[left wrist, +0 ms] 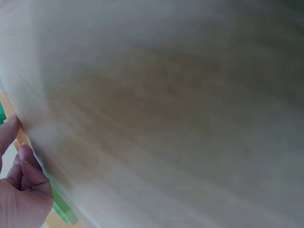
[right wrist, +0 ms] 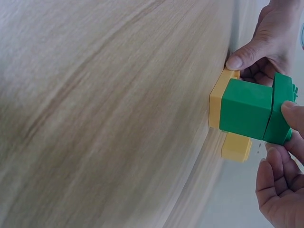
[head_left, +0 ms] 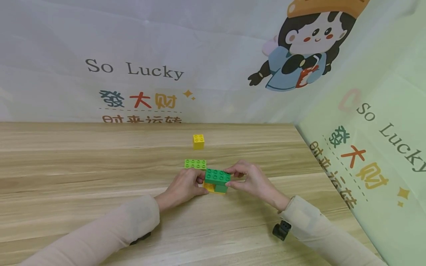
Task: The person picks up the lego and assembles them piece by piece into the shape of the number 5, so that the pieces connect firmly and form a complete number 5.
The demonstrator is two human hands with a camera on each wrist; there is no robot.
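Observation:
In the head view, a small stack of toy building bricks stands on the table between both hands. At its base lies a yellow-orange plate brick, gripped at its left end by my left hand, thumb and fingers on its sides. A green block sits upright on that plate. On top is a studded green 2x4 brick, which my right hand pinches at its right end. The right wrist view shows a thin, slightly slanted seam between the block and this top brick.
Just behind the left hand lies a light green studded brick. Farther back stands a yellow 2x2 brick. The wooden table ends at a printed cloth backdrop behind and on the right.

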